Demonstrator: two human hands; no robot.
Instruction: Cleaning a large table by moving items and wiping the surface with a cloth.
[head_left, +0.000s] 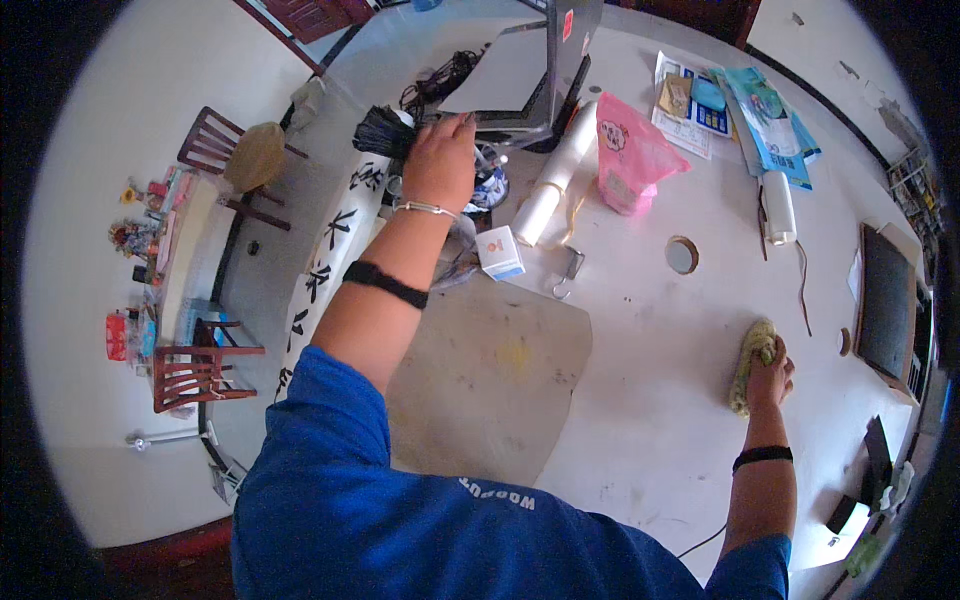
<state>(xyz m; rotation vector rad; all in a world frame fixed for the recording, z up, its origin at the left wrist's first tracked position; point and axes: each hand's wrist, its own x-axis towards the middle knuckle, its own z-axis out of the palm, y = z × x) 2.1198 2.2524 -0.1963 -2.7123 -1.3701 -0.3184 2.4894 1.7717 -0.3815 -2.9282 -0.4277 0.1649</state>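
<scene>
My right hand (766, 375) grips a mottled yellow-green cloth or sponge (742, 375) against the white tabletop (652, 420). At the far left of the table, my left hand (442, 161) reaches past a blue-and-white pot (491, 187) holding slender sticks. Black brush bristles (382, 131) show right beside its fingers. Its palm faces away, so whether it grips the brush is hidden. Under my left forearm runs a white paper strip (330, 240) bearing large black brush characters. A stained grey mat (502, 367) lies before me.
Past my left hand stand an open laptop (555, 67) and tangled black cables (442, 79). Nearby are a white roll (559, 180), a pink plastic bag (634, 157) and a small white box (500, 253). Printed papers (772, 120), a white device (778, 208) and a dark panel (885, 300) lie farther right.
</scene>
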